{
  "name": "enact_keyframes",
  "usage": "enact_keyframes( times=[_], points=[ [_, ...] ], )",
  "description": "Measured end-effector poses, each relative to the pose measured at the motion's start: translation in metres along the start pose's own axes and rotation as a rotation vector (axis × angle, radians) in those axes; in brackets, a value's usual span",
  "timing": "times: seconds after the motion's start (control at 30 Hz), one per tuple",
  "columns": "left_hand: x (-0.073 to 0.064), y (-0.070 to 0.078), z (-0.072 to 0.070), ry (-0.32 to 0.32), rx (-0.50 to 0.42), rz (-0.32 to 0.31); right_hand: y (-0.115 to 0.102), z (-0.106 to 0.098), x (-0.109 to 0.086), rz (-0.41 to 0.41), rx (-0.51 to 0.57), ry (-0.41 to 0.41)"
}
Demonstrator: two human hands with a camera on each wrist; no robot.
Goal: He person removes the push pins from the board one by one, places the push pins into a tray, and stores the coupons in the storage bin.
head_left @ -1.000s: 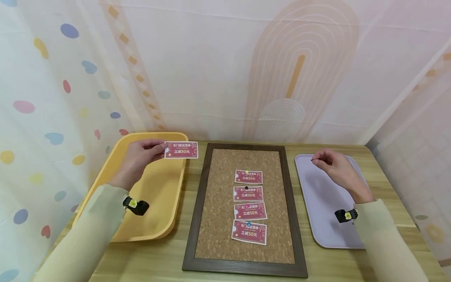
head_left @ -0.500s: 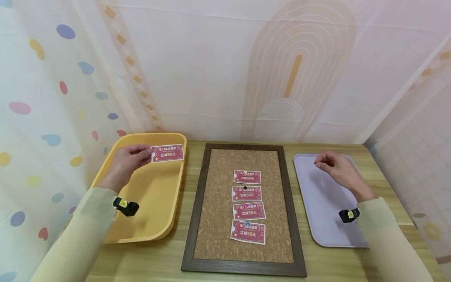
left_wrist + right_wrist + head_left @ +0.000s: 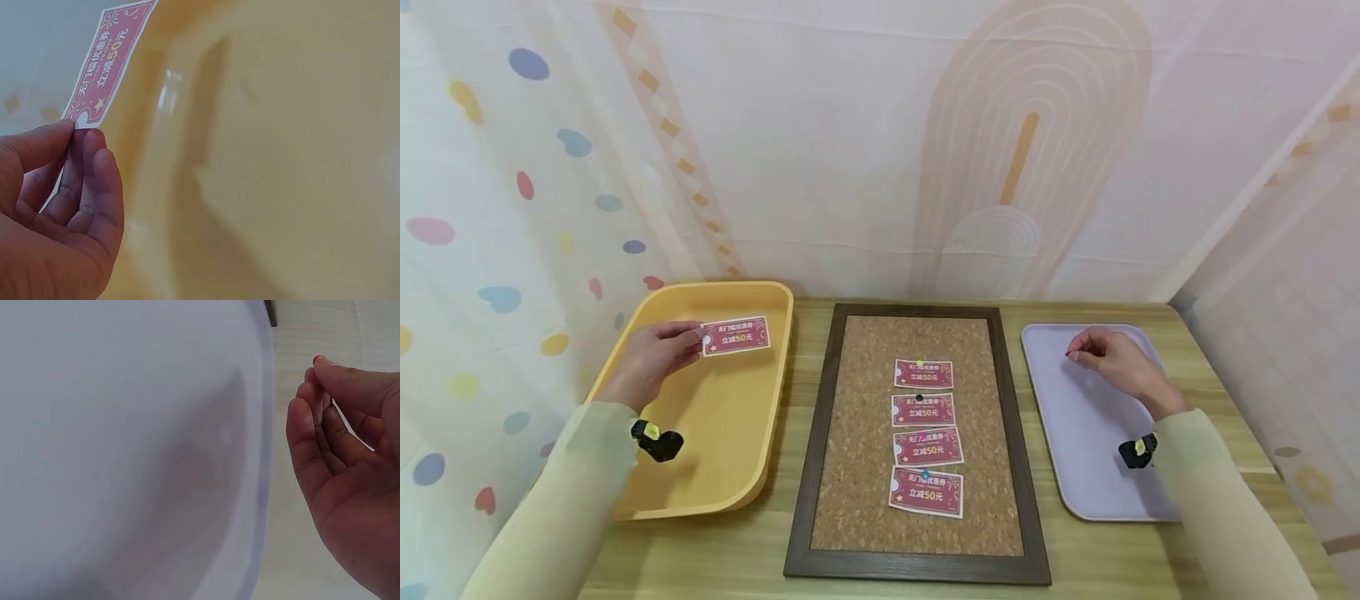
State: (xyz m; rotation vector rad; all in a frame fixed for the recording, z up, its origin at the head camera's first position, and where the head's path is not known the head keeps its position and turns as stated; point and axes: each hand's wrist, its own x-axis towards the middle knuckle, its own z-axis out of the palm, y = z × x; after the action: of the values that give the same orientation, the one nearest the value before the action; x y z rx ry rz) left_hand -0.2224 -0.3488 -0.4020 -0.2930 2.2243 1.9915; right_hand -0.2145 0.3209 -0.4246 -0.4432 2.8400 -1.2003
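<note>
My left hand pinches a red-and-white paper coupon by its left end, above the yellow bin. In the left wrist view the coupon stands out from between thumb and fingertips. Over the lilac tray, my right hand holds a tiny red pushpin between thumb and index finger; only a bit of red shows. Between the hands lies a framed cork board. A column of several matching coupons is fixed to it, each with a coloured pin at its upper edge.
The bin stands left of the board and the tray right of it, on a wood-grain table. A patterned curtain hangs close behind. The bin has raised walls; the board's dark frame forms a low edge.
My left hand has moved left and slightly down with the coupon, from the bin's right rim to over its inside. The right hand has stayed over the tray, nearly still.
</note>
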Motion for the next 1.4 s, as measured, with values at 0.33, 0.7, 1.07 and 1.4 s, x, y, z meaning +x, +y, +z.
enact_keyframes(
  times=[0.33, 0.7, 1.07, 1.4],
  points=[
    [0.004, -0.012, -0.018, 0.024, 0.050, -0.080, 0.012, 0.003, 0.002, 0.054, 0.009, -0.049],
    [0.016, -0.018, -0.017, -0.001, 0.149, -0.113, 0.019, 0.006, 0.007, 0.071, -0.008, -0.094],
    [0.022, -0.018, -0.003, 0.038, 0.214, -0.174, 0.020, 0.005, 0.008, 0.068, -0.058, -0.105],
    [0.023, -0.017, -0.004, 0.019, 0.330, -0.120, 0.014, 0.002, 0.008, 0.073, -0.077, -0.112]
  ],
)
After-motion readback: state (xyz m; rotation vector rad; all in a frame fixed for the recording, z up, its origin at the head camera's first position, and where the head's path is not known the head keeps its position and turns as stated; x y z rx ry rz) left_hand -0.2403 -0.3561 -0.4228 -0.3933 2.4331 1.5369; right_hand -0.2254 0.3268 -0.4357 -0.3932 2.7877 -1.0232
